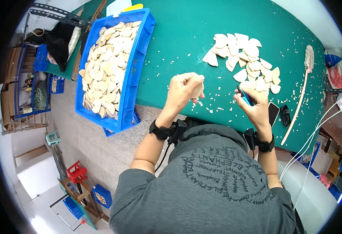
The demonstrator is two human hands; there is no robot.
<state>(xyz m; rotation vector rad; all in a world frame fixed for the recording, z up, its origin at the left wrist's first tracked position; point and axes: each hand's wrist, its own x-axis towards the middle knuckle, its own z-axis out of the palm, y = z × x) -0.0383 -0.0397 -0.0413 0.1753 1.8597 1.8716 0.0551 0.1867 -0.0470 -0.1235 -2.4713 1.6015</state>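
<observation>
My left hand (pixel 184 89) is closed on a pale flat piece (pixel 198 90), mostly hidden by the fingers, above the green tabletop. To the right, my right hand (pixel 255 106) grips a small blue-handled tool with a dark tip (pixel 244 96); I cannot make out its exact kind. The tool and the pale piece are apart. Beyond my right hand lies a loose pile of similar pale, half-round pieces (pixel 253 51). Left of my left hand, a blue plastic crate (pixel 127 89) holds a heap of the same pieces (pixel 108 64).
Small pale scraps (pixel 216 102) litter the green table (pixel 178 35). By my right hand lie a phone (pixel 272 113) and a black object (pixel 285 115). A long stick with a fluffy head (pixel 308 58) and white cables (pixel 315 130) are further right. A red stool (pixel 76 172) stands on the floor.
</observation>
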